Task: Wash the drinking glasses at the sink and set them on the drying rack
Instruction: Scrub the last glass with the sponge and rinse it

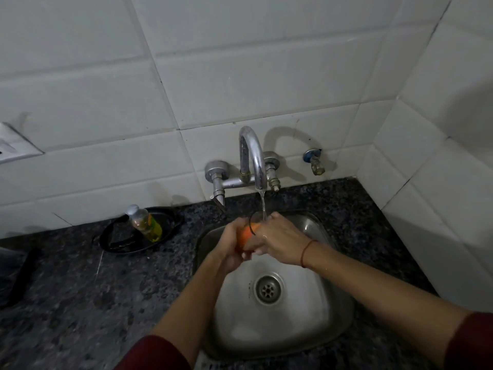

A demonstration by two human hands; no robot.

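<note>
Washing in progress. The glass (249,231) is under the tap's (253,156) running stream, over the far end of the sink (333,303). Left hand (233,247) and right hand (278,240) both curl round it. No rack in view; by my judgement, placing is yet to be done.

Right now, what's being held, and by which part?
An orange drinking glass, under the running tap: the left hand wraps its body, the right hand grips its side near the rim.
</note>
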